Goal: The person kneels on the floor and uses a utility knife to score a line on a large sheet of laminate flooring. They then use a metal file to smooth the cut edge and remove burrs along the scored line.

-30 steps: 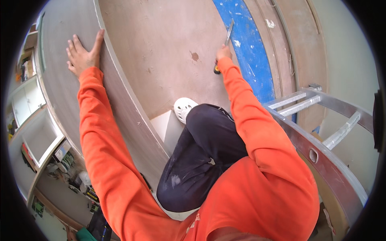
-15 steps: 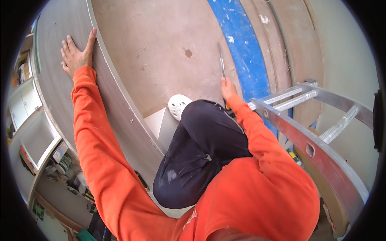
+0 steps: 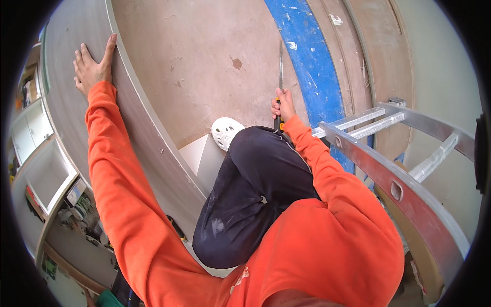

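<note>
Gripping slim, metal-bladed, black-and-yellow-handled tool in right hand, with blade ahead; resting spread left hand on grey wood-grained panel.

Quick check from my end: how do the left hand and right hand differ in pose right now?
The left hand has its fingers spread and thumb held out; the right hand is curled into a grip.
The left hand lies against the grey panel, near its pale edge; the right hand holds a long-bladed tool.
Both are bare and come out of orange sleeves.
</note>
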The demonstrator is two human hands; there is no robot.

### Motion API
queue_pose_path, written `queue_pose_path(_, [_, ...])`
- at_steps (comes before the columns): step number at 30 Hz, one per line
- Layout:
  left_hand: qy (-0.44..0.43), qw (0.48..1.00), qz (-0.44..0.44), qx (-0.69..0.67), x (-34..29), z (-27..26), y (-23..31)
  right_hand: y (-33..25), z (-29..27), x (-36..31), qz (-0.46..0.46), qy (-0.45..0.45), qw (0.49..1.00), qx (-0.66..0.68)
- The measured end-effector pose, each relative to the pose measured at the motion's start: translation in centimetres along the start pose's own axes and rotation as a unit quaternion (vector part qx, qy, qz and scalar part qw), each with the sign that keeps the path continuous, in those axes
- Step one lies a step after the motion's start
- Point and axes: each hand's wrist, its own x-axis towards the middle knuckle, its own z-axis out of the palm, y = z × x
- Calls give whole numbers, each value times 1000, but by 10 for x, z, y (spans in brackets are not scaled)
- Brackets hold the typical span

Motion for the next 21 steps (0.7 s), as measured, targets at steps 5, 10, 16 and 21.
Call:
queue_pose_path(5, [-1, 1000, 2, 0, 3, 5, -2, -25, -10, -1, 9, -102, 987, 126])
queue_pose_path(10, [1, 1000, 0, -1, 5, 6, -2, -4, -22, 20, -66, -32, 997, -14])
queue_pose_path(16, [2, 1000, 3, -1, 9, 7, -7, 11, -29, 55, -68, 119, 988, -68])
queue_pose_path(21, [1, 1000, 4, 6, 10, 9, -3, 1, -35, 56, -35, 108, 992, -60])
